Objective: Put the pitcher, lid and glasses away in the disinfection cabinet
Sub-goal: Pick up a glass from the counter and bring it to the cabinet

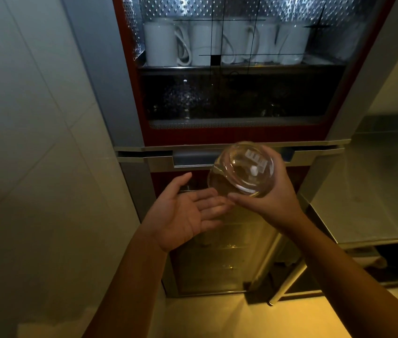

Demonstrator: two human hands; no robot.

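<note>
Right hand (269,203): fingers curl around the clear glass pitcher (240,168), gripping it from below and from the side. I see it tipped over, its base and sticker (256,158) facing me.
Left hand (185,213): palm up, fingers straight, holding nothing, just below and left of the pitcher. Its fingertips lie near the right thumb; I cannot tell whether they touch.
Pitcher's place: in the air in front of the disinfection cabinet (129,93), level with the seam between the upper and lower compartments, not yet inside either.
Slip risk: I have a one-handed hold on smooth, round, tilted glass. If that grip loosens, it drops to the floor (217,318) unless the left palm catches it.
Knock risk: the lower door (278,264) appears swung open to the right, so the pitcher's wall could strike its edge or the metal ledge on the way in.
Rack risk: the lower racks (217,242) are dim and I cannot tell what sits there. Setting down blind could clink glass on glass.
Upper compartment: white mugs (160,42) behind glass, well apart from both hands.
</note>
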